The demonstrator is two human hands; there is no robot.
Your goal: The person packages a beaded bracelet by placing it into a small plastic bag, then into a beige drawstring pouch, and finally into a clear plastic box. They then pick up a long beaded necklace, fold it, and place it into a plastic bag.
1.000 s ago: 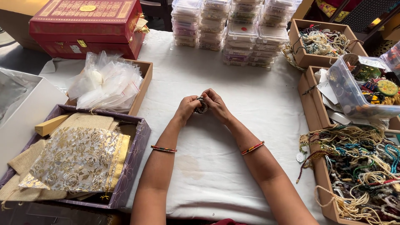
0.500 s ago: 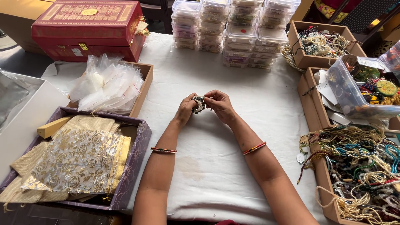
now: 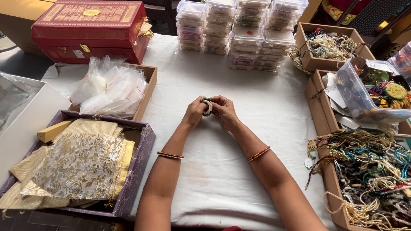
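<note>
My left hand (image 3: 194, 113) and my right hand (image 3: 224, 110) meet over the middle of the white tablecloth (image 3: 239, 98). Together they pinch a small beaded bracelet (image 3: 207, 106) of pale and dark beads, held upright between the fingertips. Each wrist wears a thin coloured bangle. The bracelet's lower part is hidden by my fingers.
Stacks of clear plastic boxes (image 3: 242, 32) stand at the back. A red ornate box (image 3: 87, 28), a tray of plastic bags (image 3: 109, 87) and a purple box of gold pouches (image 3: 81, 164) lie left. Cardboard trays of bead necklaces (image 3: 368, 171) and a clear tub (image 3: 372, 92) sit right.
Both hands shifted slightly toward me and to the right while turning the bracelet between the fingers. Everything else on the table stays put.
</note>
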